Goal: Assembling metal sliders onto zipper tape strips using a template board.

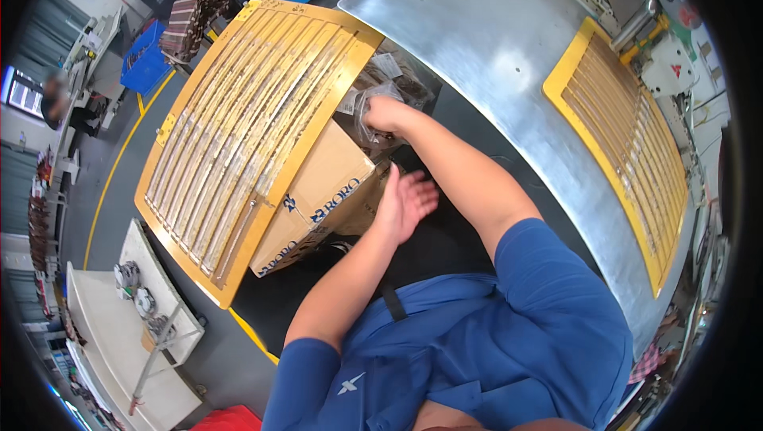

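Observation:
My right hand [385,115] reaches forward, its fingers curled on a clear plastic bag [367,123]. More clear bags [409,85] with dark contents and white paper slips lie just beyond it; their contents are too hidden to name. My left hand [407,201] is held open and palm up with its fingers apart, near the end of a cardboard box [322,173]; nothing shows in it. That box stands partly beneath a yellow frame with long slats [254,129], which hides much of its top.
A shiny metal tabletop [477,42] curves along the right, bearing another yellow slatted frame [624,145]. A blue bin [147,57] stands at the far left, by striped fabric [195,18]. A pale table [103,304] is left of me. One person [60,101] sits far left.

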Motion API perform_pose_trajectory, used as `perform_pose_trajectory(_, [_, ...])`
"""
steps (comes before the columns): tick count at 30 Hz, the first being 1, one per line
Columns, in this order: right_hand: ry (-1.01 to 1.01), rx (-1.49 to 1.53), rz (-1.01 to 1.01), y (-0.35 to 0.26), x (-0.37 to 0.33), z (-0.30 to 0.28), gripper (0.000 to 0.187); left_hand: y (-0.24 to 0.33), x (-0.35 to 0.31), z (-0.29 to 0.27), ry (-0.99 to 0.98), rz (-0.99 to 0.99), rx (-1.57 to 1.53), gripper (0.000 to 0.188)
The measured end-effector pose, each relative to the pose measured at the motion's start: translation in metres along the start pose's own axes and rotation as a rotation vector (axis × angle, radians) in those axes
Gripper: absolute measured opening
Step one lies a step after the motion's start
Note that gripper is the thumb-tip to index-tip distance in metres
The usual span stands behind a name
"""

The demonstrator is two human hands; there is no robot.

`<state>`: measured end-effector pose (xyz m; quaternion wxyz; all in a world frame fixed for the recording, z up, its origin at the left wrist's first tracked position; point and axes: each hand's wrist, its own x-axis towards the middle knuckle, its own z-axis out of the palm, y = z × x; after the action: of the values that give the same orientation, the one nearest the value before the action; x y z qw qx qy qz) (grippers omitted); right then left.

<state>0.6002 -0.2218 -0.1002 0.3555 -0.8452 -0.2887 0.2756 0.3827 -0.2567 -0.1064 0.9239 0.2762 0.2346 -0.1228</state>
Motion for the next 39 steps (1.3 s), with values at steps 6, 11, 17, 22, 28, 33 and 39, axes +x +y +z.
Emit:
perform_pose_trajectory(6, [-0.186,0.393,0.189,0.000,-0.051,-0.033,0.046,0.025,0.074,0.038,0.132,0.325,-0.421,0.093])
perform_pose_trajectory(11, [0.002,-0.098,-0.112,0.012,-0.117,-0.041,0.043,0.046,0.098,0.016,0.173,0.585,-0.485,0.101])
perform_pose_trajectory(17, [-0.156,0.200,0.081,0.016,-0.202,-0.074,0.031,0.048,0.101,0.010,0.174,0.469,-0.636,0.104])
perform_pose_trajectory(22, [-0.168,0.409,0.159,-0.013,-0.253,-0.100,0.029,0.044,0.099,0.010,0.086,0.503,-0.656,0.101])
perform_pose_trajectory(28, [-0.106,0.611,0.109,-0.053,-0.272,-0.128,0.049,0.028,0.087,0.011,0.159,0.365,-0.750,0.105])
perform_pose_trajectory(33, [-0.035,0.612,-0.014,-0.097,-0.246,-0.139,0.042,-0.013,0.040,0.012,0.476,0.143,-0.264,0.096])
perform_pose_trajectory(39, [-0.155,0.597,-0.405,-0.183,-0.120,-0.128,0.025,0.012,-0.145,0.007,0.313,0.491,0.892,0.028])
